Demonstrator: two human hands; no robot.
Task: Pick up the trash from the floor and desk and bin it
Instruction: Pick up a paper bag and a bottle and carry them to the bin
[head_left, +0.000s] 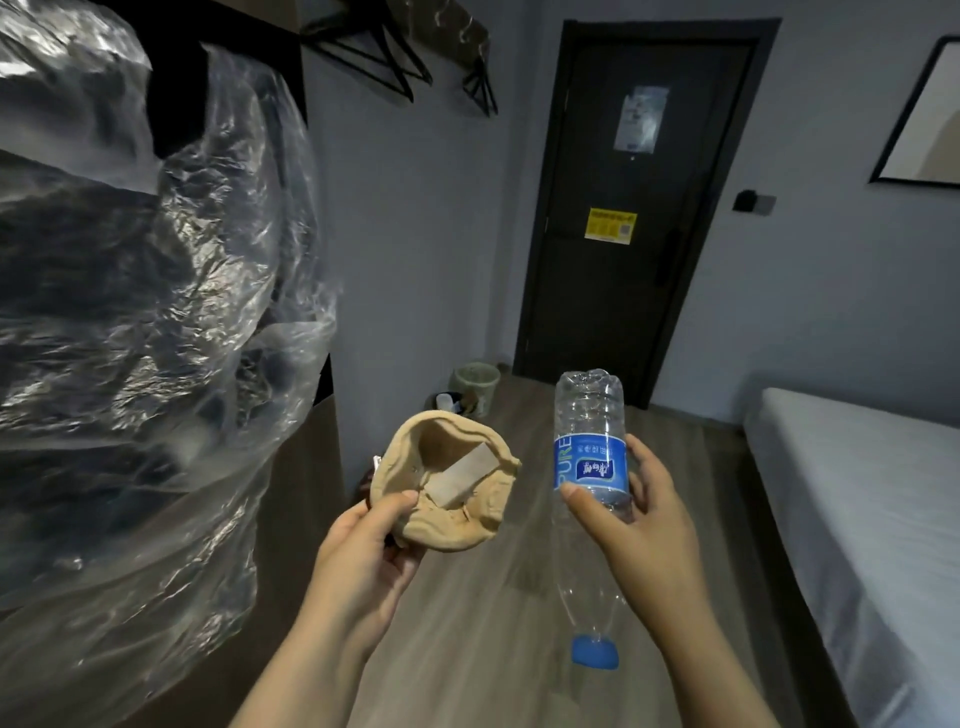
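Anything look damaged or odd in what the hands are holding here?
The plastic bottle in the right hand is upside down, blue cap pointing down, its base dented. The tan paper bowl held by the left hand is crushed. Small things lie beside the bin.

Left of the tall dark door (623, 208), a pale green waste bin (475, 384) is showing too small to reveal its contents, blurred dark objects (449, 402) hiding its base; right of the door, a black-framed picture (924, 119) and white bed (857, 493) are running off the edge.
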